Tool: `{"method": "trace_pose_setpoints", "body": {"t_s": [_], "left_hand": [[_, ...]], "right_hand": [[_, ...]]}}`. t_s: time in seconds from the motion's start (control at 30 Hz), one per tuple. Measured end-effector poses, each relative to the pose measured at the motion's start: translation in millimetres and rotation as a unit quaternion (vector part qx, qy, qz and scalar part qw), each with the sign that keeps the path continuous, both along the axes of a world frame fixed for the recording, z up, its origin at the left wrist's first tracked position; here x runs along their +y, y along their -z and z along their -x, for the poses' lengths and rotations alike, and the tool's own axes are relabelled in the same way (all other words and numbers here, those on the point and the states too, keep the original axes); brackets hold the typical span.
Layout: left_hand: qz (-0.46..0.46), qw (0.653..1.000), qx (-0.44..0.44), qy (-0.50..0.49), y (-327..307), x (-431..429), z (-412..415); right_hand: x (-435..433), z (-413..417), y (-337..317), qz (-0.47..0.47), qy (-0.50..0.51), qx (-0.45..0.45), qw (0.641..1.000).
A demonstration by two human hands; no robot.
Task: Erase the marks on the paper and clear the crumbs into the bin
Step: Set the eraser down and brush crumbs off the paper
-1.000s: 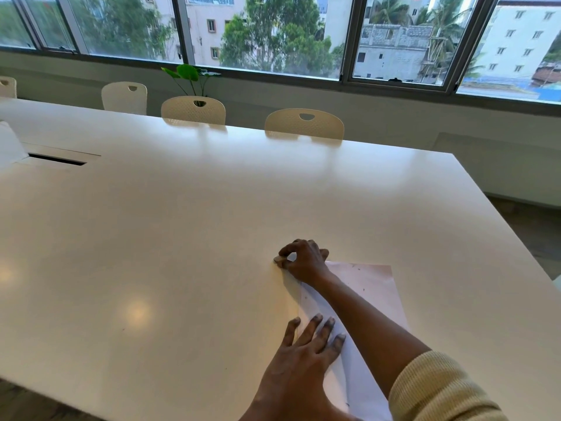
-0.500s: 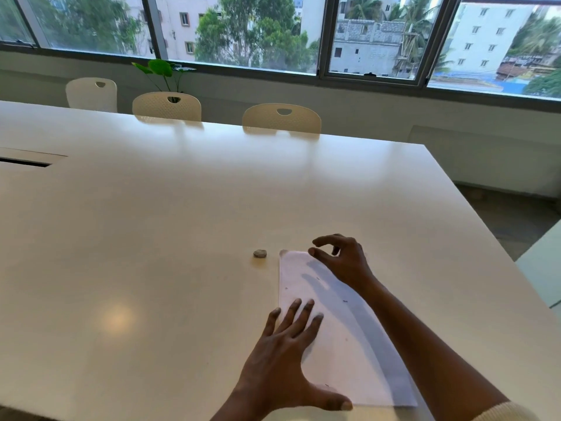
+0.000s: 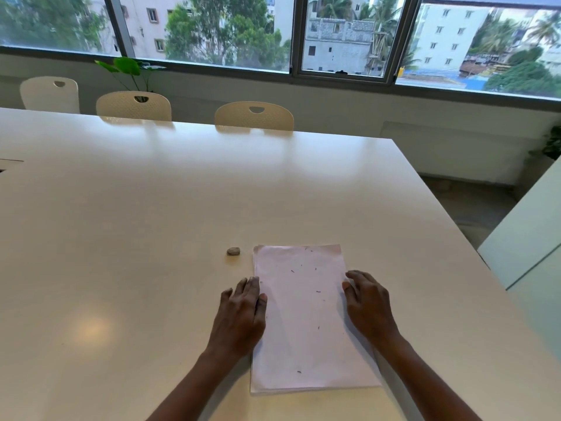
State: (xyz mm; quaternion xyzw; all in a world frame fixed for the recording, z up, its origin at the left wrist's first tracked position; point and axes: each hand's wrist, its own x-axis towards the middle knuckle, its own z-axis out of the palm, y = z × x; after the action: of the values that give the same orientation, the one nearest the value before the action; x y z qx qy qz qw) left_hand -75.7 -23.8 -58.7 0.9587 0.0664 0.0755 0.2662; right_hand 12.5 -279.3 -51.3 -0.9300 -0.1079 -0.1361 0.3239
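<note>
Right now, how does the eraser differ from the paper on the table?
The eraser is small, greyish and rounded; the paper is large, pale and flat. The eraser lies untouched; the left hand and right hand touch the paper's edges. Both lie on the table.

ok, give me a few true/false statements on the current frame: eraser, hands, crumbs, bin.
1. The eraser lies on the table, left of the paper and apart from it. True.
2. The right hand holds the eraser. False: it rests at the paper's right edge and holds nothing.
3. Small dark crumbs lie scattered on the paper. True.
4. A bin stands on the table beside the paper. False: no bin is in view.
5. The left hand lies at the paper's left edge, fingers straight. True.
</note>
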Motion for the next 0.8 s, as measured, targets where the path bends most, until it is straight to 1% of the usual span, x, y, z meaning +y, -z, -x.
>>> {"method": "trace_pose_setpoints", "body": {"t_s": [0.2,0.33,0.47,0.6,0.8], "left_hand": [[0.016,0.999,0.030,0.003,-2.2,-1.7,-4.5],[0.049,0.998,0.039,-0.008,-9.5,2.8,-1.9],[0.050,0.997,0.059,-0.029,-12.5,4.7,-1.6],[0.072,0.994,0.070,-0.033,-16.7,3.6,-7.2],[0.053,0.996,0.066,-0.012,-12.7,7.6,-7.6]], "right_hand": [[8.5,11.9,6.6,-0.013,0.005,0.012,1.000],[12.2,14.1,5.6,-0.016,0.006,0.010,1.000],[10.1,11.4,0.6,-0.010,-0.011,0.006,1.000],[9.3,6.0,-3.1,0.008,-0.037,-0.006,0.999],[6.6,5.7,6.6,0.022,-0.049,-0.015,0.998]]}}
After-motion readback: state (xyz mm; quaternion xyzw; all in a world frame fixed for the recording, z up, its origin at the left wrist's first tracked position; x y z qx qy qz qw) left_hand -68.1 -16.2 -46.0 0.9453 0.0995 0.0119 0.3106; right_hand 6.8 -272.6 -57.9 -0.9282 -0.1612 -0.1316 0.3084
